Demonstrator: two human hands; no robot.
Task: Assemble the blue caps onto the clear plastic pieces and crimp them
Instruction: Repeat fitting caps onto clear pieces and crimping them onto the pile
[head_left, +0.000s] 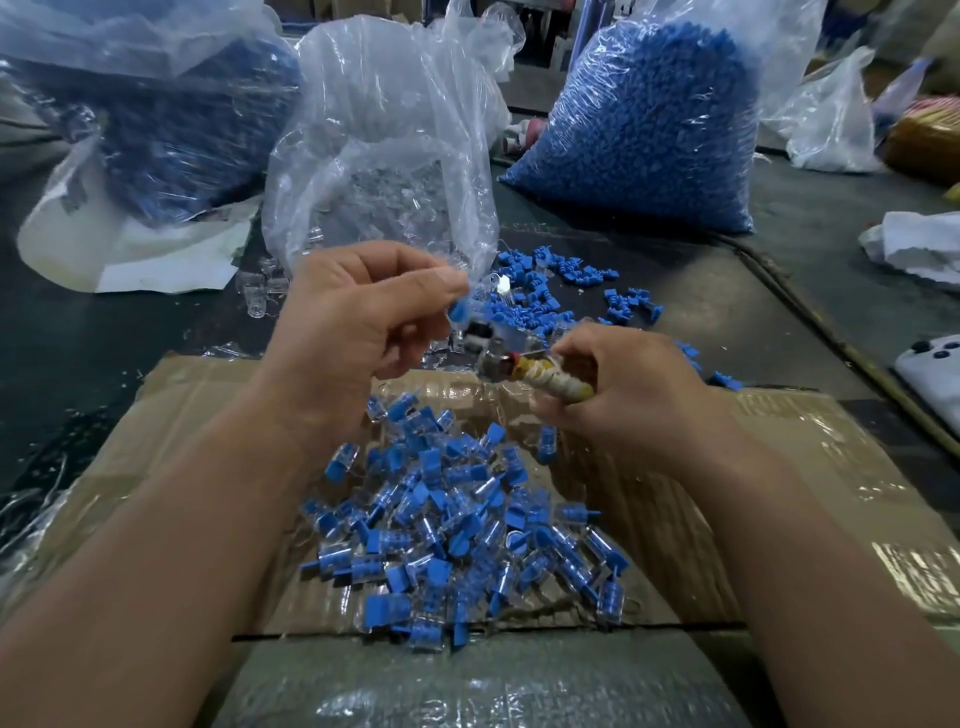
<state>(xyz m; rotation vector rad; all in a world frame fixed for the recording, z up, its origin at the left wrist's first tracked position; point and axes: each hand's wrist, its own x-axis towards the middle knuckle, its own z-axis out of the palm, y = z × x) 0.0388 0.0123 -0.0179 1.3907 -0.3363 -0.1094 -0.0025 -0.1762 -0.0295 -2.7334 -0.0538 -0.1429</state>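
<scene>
A: Left grip (363, 312) busy with what?
B: Pinching a blue cap (458, 312) between thumb and forefinger, centre of frame.
A: And the right grip (623, 400)?
B: Curled round the tape-wrapped handle of a crimping tool (556, 379), just right of centre. Tool head blurred, close beside the cap.
A: Inside the cardboard box (208, 415), lower centre?
B: A heap of assembled pieces (457, 519), clear bodies with blue caps.
A: Bags on the tabletop (831, 234)?
B: Upper centre, an open clear bag (384, 156) of clear plastic pieces. Upper right, a bulging bag of blue caps (649, 130). Upper left, a third bag (171, 119), dark blue contents, too blurred to name. Loose blue caps (540, 296) scattered on the tabletop between bags and grips.
</scene>
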